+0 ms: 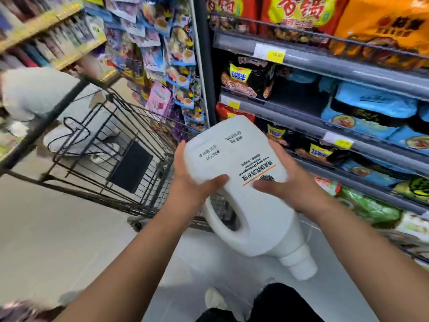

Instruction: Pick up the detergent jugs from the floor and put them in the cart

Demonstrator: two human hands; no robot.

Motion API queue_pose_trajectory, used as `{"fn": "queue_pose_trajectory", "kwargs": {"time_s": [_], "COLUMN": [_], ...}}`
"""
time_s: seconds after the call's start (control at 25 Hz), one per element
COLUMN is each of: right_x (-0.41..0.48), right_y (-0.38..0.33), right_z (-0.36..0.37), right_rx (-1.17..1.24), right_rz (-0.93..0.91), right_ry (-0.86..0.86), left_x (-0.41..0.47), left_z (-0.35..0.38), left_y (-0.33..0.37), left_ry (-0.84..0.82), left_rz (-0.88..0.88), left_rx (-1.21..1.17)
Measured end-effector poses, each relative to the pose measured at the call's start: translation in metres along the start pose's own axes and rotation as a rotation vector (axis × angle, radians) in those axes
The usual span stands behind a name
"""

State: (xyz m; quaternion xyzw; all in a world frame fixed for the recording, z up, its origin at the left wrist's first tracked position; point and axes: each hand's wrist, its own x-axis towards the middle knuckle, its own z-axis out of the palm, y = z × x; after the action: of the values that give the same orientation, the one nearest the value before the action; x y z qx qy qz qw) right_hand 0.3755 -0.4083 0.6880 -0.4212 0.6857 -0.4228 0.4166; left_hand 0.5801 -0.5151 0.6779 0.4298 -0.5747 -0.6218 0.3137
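Observation:
A large white detergent jug (243, 205) is held in the air, upside down, cap (299, 263) pointing toward me and its base tilted away toward the cart. My left hand (192, 180) grips its left side, thumb across the label. My right hand (287, 177) grips its right side, thumb on the front. The black wire shopping cart (130, 145) stands just left of and beyond the jug, its basket open at the top. No other jug is in view.
Store shelves (325, 105) packed with food bags run along the right, close to my right arm. A rack of hanging packets (171, 66) stands behind the cart. Another person in light clothing (34, 94) is beyond the cart at left. Pale floor (58, 228) lies at lower left.

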Motion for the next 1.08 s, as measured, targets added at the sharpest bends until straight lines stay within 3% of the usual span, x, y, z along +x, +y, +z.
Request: {"fn": "queue_pose_trajectory", "kwargs": {"time_s": [0.28, 0.6, 1.08], "right_x": [0.135, 0.275, 0.408], "right_y": [-0.016, 0.017, 0.152], "right_z": [0.078, 0.155, 0.251], "right_rx": [0.006, -0.033, -0.033], "right_rz": [0.041, 0.159, 0.409], "right_ry": [-0.219, -0.462, -0.46], "left_x": [0.065, 0.143, 0.27], "left_z": [-0.09, -0.144, -0.203], "left_y": [-0.019, -0.087, -0.258], "left_ry": [0.251, 0.527, 0.491], "left_rz": [-0.15, -0.337, -0.586], "left_rx": [0.014, -0.056, -0.03]}}
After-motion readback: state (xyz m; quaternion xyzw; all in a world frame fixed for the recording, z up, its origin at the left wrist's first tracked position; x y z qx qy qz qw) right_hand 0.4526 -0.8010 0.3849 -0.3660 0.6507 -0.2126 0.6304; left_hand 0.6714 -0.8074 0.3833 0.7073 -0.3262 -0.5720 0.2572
